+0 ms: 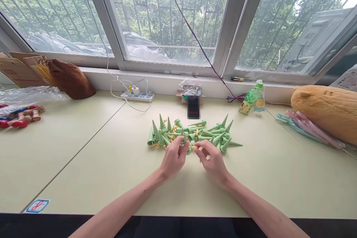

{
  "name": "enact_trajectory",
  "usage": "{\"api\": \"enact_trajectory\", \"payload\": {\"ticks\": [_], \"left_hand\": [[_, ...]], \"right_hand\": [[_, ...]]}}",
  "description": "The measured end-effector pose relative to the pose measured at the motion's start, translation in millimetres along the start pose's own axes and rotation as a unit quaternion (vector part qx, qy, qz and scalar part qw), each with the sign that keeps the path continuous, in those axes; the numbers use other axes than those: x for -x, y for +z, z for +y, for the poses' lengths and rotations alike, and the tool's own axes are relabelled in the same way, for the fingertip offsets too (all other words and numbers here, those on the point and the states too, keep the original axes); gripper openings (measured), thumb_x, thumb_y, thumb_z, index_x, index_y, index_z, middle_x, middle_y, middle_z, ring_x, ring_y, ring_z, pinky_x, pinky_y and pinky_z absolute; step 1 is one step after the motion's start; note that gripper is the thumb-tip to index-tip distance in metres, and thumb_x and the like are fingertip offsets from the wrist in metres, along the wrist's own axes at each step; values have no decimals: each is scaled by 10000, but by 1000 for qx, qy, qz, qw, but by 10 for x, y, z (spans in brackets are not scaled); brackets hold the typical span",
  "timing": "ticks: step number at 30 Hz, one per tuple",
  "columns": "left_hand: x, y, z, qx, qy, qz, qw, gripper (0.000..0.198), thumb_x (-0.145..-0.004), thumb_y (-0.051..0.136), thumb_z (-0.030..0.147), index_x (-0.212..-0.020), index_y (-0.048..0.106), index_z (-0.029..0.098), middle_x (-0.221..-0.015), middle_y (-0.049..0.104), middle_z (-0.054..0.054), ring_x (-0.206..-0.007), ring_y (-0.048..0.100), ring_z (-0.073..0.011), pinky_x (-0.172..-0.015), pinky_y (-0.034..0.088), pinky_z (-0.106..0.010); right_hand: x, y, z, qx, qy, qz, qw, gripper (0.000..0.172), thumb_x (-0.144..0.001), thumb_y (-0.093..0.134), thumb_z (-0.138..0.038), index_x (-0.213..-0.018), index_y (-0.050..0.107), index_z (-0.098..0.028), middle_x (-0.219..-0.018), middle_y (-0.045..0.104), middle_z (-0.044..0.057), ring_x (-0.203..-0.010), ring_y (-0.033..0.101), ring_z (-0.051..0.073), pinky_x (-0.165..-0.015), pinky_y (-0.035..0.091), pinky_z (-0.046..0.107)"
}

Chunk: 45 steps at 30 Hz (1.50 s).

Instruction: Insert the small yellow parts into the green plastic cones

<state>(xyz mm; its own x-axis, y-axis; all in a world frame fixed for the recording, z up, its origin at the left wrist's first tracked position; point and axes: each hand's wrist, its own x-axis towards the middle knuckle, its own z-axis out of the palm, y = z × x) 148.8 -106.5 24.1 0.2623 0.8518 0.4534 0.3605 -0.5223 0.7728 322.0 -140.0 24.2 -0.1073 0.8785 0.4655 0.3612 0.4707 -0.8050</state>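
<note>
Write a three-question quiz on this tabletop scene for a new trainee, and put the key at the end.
1. Multiple choice: what does the person's left hand hold?
A. A bottle
B. A green cone
C. A white plug

2. True or false: in the picture, the power strip lies to the right of the brown pouch.

3. Fill in the blank: the small pieces scattered among the other cones are ____ in color.

Key: 1. B. 2. True. 3. Yellow.
</note>
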Motion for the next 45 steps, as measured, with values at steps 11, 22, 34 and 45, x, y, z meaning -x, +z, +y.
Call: {"api": "enact_trajectory", "payload": {"ticks": [11, 22, 34, 45], "left_hand": [[4, -6, 21, -2, 0, 3, 1000, 190, -994, 451, 340, -870, 478, 199, -724, 527, 14, -479, 446, -90, -430, 284, -219], [11, -33, 66, 35, -8, -27, 999, 186, -989, 472, 345, -910, 528, 186, -671, 517, 25, -435, 330, -58, -419, 209, -215], [-22, -56, 131, 145, -55, -51, 987, 259, -959, 525, 400, -858, 540, 162, -741, 540, 1, -459, 313, -42, -411, 192, -206], [-35, -45, 114, 160, -79, -31, 984, 298, -951, 544, 424, -835, 556, 149, -690, 479, 16, -481, 316, -47, -405, 238, -193]], "right_hand": [[-13, -4, -26, 2, 7, -8, 1000, 177, -990, 514, -325, -1025, 639, -205, -920, 630, 54, -556, 542, 114, -506, 493, 269], [-16, -3, -5, -2, 24, -8, 1000, 224, -996, 504, -374, -985, 634, -192, -869, 629, 44, -552, 550, 117, -513, 505, 267], [-13, 8, 25, 10, 40, -14, 999, 402, -1010, 443, -453, -723, 549, -193, -607, 512, -14, -491, 478, 115, -473, 406, 245], [-5, -7, -43, -14, 25, -32, 999, 251, -982, 514, -395, -1056, 624, -183, -793, 651, 38, -523, 551, 123, -480, 459, 255]]}}
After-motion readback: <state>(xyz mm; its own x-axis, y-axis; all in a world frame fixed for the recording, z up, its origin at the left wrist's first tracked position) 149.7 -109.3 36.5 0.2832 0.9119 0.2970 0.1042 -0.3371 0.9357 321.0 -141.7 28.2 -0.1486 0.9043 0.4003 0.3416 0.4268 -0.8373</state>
